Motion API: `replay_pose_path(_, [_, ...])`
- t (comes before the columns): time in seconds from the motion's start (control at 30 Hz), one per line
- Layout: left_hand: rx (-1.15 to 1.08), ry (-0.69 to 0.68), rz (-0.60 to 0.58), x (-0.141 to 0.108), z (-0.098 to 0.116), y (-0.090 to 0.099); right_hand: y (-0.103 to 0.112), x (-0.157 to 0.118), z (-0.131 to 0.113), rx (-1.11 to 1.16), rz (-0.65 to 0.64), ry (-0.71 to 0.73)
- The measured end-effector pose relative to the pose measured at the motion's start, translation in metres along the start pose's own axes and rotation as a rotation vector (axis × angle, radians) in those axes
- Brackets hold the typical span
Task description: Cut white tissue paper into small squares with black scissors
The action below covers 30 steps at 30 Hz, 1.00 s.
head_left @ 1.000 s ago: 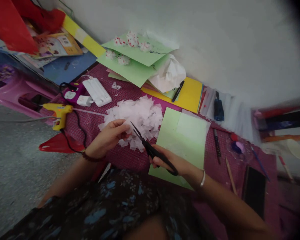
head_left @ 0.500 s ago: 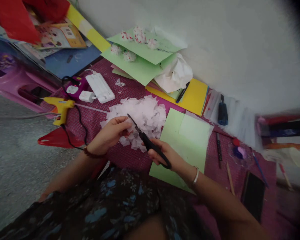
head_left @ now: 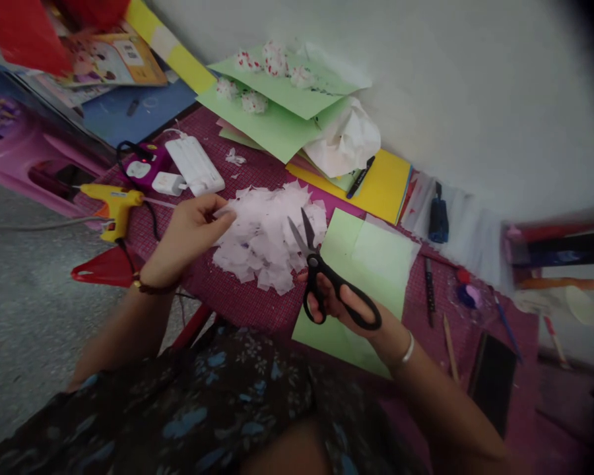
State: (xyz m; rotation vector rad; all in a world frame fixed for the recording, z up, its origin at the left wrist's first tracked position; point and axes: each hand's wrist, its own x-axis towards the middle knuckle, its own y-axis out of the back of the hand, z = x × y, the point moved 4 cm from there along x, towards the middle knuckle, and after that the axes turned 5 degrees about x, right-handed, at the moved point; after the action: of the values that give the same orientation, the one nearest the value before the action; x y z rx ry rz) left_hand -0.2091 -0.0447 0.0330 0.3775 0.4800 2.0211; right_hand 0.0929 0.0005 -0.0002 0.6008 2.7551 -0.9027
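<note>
Slightly open, black-handled scissors [head_left: 321, 264], grey pointed blades

The left hand [head_left: 191, 227] hides a bit of the paper pile [head_left: 270, 231], the left edge cuts off the pink stool [head_left: 24, 148], and the pen's [head_left: 360, 178] tiny marks look too blurry to read.

Desk [head_left: 267, 313], magenta checked cover. Central, near the person's edge: a loose heap of pale paper pieces [head_left: 267, 231]. Right of it, a light green sheet [head_left: 344, 237]. Toward the left end: purple power strip [head_left: 162, 158], white slab [head_left: 195, 165]. Toward the right end: patterned dark pen [head_left: 429, 290], wooden pencil [head_left: 450, 348], blue stick [head_left: 508, 326], black flat rectangle [head_left: 494, 382].
</note>
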Motion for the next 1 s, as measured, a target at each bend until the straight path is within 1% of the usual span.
replay_pose_path(0.1, [0.203,-0.175,0.058,0.005,0.005,-0.004,0.003,-0.007,0.000,0.028,0.012,-0.006])
replay_pose_path(0.23, [0.221,-0.254,0.016,-0.001,0.009,-0.015,0.007,-0.014,0.006,0.034,0.050,-0.023])
replay_pose_path(0.3, [0.243,-0.307,0.026,-0.007,0.013,-0.017,0.007,-0.017,0.010,0.048,0.057,-0.034])
replay_pose_path(0.4, [0.335,-0.431,0.056,-0.014,0.025,-0.021,0.007,-0.021,0.015,0.057,0.049,-0.032])
replay_pose_path(0.47, [0.400,-0.525,0.019,-0.015,0.035,-0.026,0.006,-0.023,0.017,0.035,0.044,-0.015])
replay_pose_path(0.57, [0.507,-0.623,-0.136,-0.010,0.043,-0.040,0.007,-0.025,0.021,-0.011,0.043,0.014])
replay_pose_path(0.67, [0.612,-0.634,-0.290,-0.001,0.041,-0.053,0.008,-0.027,0.026,-0.048,0.027,0.037])
replay_pose_path(0.73, [0.654,-0.625,-0.347,0.005,0.039,-0.059,0.009,-0.027,0.028,-0.069,0.015,0.046])
replay_pose_path(0.8, [0.644,-0.611,-0.358,0.011,0.039,-0.060,0.009,-0.027,0.027,-0.079,0.010,0.051])
replay_pose_path(0.87, [0.566,-0.600,-0.341,0.015,0.044,-0.057,0.010,-0.027,0.025,-0.090,0.005,0.054])
replay_pose_path(0.93, [0.428,-0.562,-0.314,0.018,0.051,-0.050,0.009,-0.026,0.021,-0.112,-0.001,0.056])
replay_pose_path(1.0, [0.263,-0.468,-0.280,0.019,0.057,-0.041,0.007,-0.026,0.016,-0.144,-0.013,0.064])
